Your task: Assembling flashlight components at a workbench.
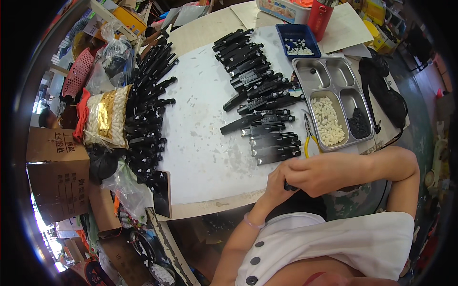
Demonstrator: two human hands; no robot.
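Together, left hand (275,185) and right hand (318,172) (overlapping) clamp a black piece (289,187) between them.

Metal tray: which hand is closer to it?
Right: the right hand is just below the metal tray in the picture; the left hand is farther off, lower and to the left.

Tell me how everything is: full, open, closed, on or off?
Left hand and right hand: curled around a black part
Metal tray: partly filled
Blue bin: partly filled
Bag of white pieces: bulging
Phone: screen dark
Pliers: lying flat, jaws unclear
Red canister: standing
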